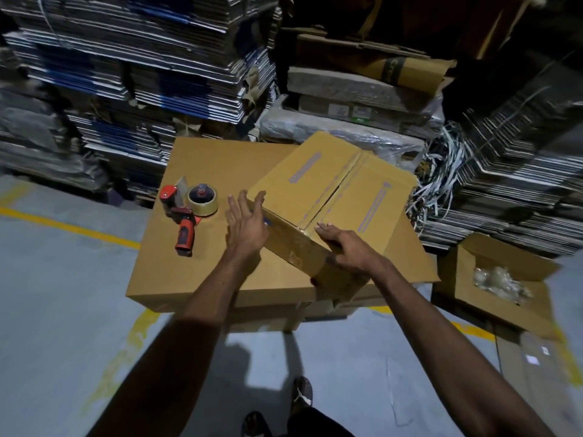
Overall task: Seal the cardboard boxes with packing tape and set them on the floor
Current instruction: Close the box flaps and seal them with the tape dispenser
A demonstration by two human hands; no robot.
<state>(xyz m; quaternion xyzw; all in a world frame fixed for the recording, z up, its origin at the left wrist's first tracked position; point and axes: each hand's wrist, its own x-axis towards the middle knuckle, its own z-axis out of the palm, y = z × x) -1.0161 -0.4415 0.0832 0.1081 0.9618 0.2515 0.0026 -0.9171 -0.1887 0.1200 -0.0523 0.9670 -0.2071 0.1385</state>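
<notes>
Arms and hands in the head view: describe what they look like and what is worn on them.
Both arms are bare from the frame's bottom edge down to the fingers: no sleeves show. The left hand and right hand wear no gloves, and no watch, ring or wristband is visible. Nails are short. The upper arms lie in shadow, so detail there is lost.

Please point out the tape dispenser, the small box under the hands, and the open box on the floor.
tape dispenser point(185, 235): head view, red handle.
small box point(334, 181): head view, top flap seam.
open box point(492, 247): head view, upper flap.
</notes>
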